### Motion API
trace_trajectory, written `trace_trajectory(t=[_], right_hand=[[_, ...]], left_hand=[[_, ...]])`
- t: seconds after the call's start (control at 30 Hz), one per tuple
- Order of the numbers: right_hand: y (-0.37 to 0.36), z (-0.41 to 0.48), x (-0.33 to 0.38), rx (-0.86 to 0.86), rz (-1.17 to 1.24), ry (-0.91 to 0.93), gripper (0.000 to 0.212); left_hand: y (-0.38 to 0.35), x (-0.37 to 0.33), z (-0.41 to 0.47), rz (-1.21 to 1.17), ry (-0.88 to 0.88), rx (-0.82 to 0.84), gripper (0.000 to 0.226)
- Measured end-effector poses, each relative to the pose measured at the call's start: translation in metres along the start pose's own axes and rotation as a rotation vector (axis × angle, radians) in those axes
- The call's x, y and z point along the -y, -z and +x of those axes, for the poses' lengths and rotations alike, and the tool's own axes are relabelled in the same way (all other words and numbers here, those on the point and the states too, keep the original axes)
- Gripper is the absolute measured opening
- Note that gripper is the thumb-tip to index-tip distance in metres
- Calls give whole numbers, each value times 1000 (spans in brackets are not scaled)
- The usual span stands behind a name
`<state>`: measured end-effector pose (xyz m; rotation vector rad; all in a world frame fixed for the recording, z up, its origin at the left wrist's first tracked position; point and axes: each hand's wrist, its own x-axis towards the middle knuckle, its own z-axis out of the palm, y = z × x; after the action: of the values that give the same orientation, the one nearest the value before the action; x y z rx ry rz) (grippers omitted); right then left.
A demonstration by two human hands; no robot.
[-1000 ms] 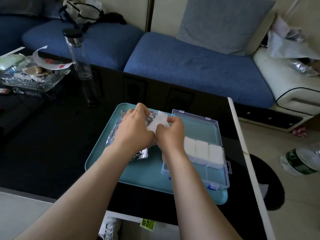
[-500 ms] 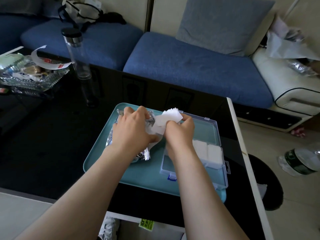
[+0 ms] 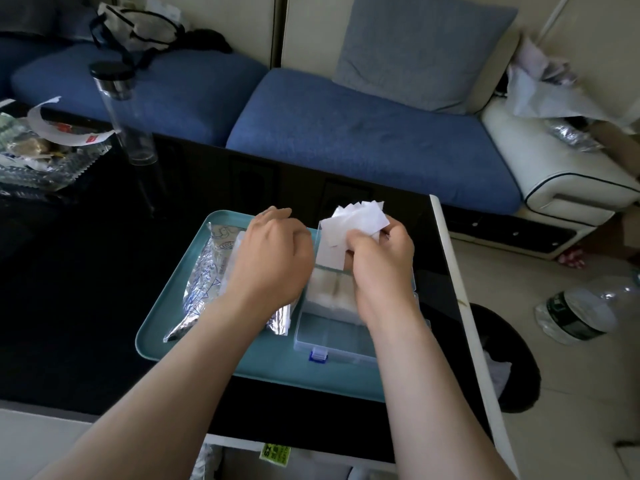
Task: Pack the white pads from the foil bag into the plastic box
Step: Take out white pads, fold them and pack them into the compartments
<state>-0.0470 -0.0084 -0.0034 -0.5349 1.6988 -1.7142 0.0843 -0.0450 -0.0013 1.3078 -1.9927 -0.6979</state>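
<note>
Fanned white pads (image 3: 356,223) raised above far end of plastic box (image 3: 332,337). Box clear, open, near tray (image 3: 242,358) right edge, part filled. Foil bag (image 3: 204,282) crumpled, flat along left edge.

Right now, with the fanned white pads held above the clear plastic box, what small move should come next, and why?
Probably lower the fanned white pads into a free section of the clear plastic box. The right hand pinches them above it, packed pads already fill its far part, and the near section looks bare.
</note>
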Motion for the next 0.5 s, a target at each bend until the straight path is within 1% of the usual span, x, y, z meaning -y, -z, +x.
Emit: trace_trajectory(t=[0.07,0.13,0.23,0.27,0.33,0.4,0.5], right_hand=[[8,0,6,95,35,-43,46],[16,0,11,176,71,-75,46],[26,-4,14,247,89,-86,44],[29,-5,14,255,76,-78,42],[37,-3,17,252,43,-55,39],[44,0,18,232,44,-52,35],[55,2,18,187,45,-48,19]], left_hand=[[-3,-12,-2,-113,25,-31,32],[-12,-20,-1,-250,132,36,31],[-25,-27,0,-569,268,156,25],[-28,-30,0,-672,294,185,22],[-35,-36,-1,-801,314,220,18],[-41,-39,-1,-883,327,253,18],[-50,-43,-1,-976,360,298,20]])
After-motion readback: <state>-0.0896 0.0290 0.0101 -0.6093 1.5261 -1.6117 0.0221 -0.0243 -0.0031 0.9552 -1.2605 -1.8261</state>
